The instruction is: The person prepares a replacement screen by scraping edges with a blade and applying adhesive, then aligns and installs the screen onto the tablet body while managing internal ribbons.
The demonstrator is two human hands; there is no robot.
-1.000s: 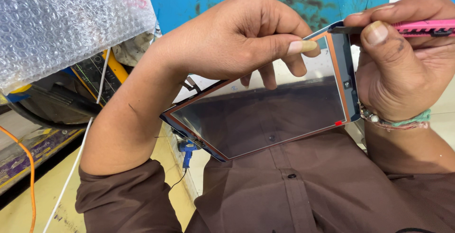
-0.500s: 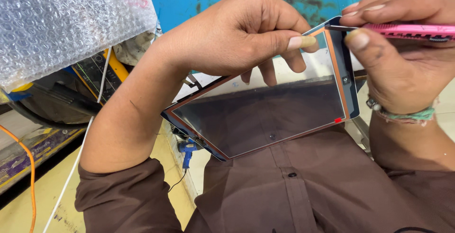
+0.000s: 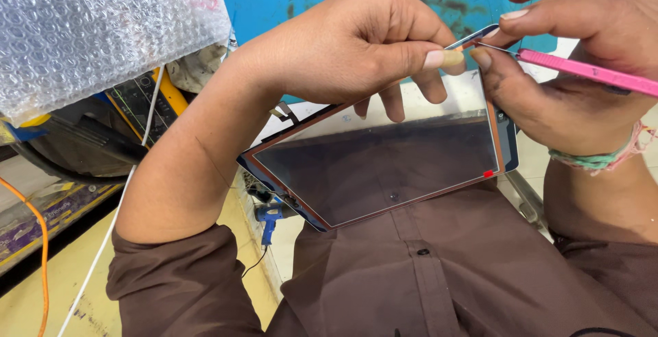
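**A:** What worries you most in what you have there?

**B:** Your grip on the glass panel [image 3: 384, 166]. Your left hand [image 3: 343, 42] holds it only by a pinch, thumb on the top edge near the far corner, fingers curled behind. The rest of the panel hangs out over your lap with nothing under it. If that pinch slips, I'd expect the panel to tip off your shirt [image 3: 439, 268] and crack.

**A:** And the tool?

**B:** Your right hand [image 3: 576, 70] is closed around pink tweezers [image 3: 589, 71], and their metal tips sit right at the same corner, just beside your left thumb. Push too hard and you could chip the edge or scratch the dark face. A slip could also jab your thumb. I cannot tell whether the tips grip anything.

**A:** Where does the panel sit against my hands?

**B:** Its top right corner lies between both hands; the right thumb touches the right edge. The long body slopes down and to your left, under your left forearm, its lower edge near your shirt. A small red tab [image 3: 488, 173] marks the lower right corner.

**A:** Anything nearby?

**B:** Bubble wrap [image 3: 96, 29] at your upper left, well apart.
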